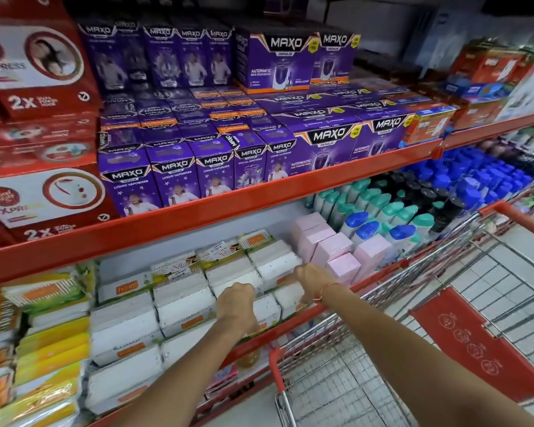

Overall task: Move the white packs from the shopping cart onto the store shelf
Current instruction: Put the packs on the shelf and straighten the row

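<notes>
While both arms are reaching forward over the cart, the store shelf [259, 208] is filling most of the view: red-edged tiers, with purple boxes [179, 177] sitting on the upper tier and the white packs [182, 300] lying in stacked rows on the lower one. Pink boxes [336, 248] are standing just to the right of the white rows, and bottles with teal and blue caps [392, 217] are crowding the tier beyond them. Yellow and orange packets [43, 334] are piling up at far left. The shopping cart [367, 349] is sitting just beside the shelf edge, its wire basket looking empty in the part that shows; judging by that, the move is near its end. The left hand [236, 306] is curling knuckles-up over the front white packs, fingers bent down and touching them, seemingly pressing a pack into its row; whether it is gripping one is not clear. The right hand [309, 283] is also closing loosely, fingers hidden against a white pack at the right end of the row, next to the pink boxes, probably squaring it up. A red thread [327, 288] is circling that wrist.
</notes>
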The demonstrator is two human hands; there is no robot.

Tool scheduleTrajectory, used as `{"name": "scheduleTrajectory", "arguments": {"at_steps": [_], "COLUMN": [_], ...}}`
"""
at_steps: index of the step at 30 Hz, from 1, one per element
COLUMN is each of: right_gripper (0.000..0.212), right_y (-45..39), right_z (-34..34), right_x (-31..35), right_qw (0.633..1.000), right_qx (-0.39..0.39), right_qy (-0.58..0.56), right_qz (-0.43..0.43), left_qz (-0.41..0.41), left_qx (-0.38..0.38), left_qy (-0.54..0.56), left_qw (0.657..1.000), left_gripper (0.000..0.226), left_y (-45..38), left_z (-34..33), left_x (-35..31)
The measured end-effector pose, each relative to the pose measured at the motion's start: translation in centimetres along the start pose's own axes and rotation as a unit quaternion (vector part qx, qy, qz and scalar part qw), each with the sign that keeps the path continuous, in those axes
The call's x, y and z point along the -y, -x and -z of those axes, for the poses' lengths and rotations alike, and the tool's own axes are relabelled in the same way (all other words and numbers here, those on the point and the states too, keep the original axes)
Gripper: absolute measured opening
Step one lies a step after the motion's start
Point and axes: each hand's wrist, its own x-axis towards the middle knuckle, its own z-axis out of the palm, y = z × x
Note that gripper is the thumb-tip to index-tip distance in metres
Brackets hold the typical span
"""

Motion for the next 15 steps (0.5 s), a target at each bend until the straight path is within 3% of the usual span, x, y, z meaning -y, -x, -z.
{"name": "scheduleTrajectory", "arguments": {"at_steps": [10, 15], "right_gripper": [0.046, 0.045], "right_y": [1.4, 3.3], "right_z": [0.2, 1.1], "right_x": [0.9, 3.2], "right_qw": [1.0, 0.994], "right_qx": [-0.007, -0.053], "right_qy": [0.006, -0.092], "right_qz": [-0.003, -0.008], "left_qz": [-0.015, -0.02], "left_qx": [-0.019, -0.091], "left_qy": [0.05, 0.16], "left_qw": [0.998, 0.983], "left_gripper": [0.062, 0.051], "left_y": [1.0, 2.9], "left_z": [0.0, 0.5], "left_x": [0.5, 2.4]}}
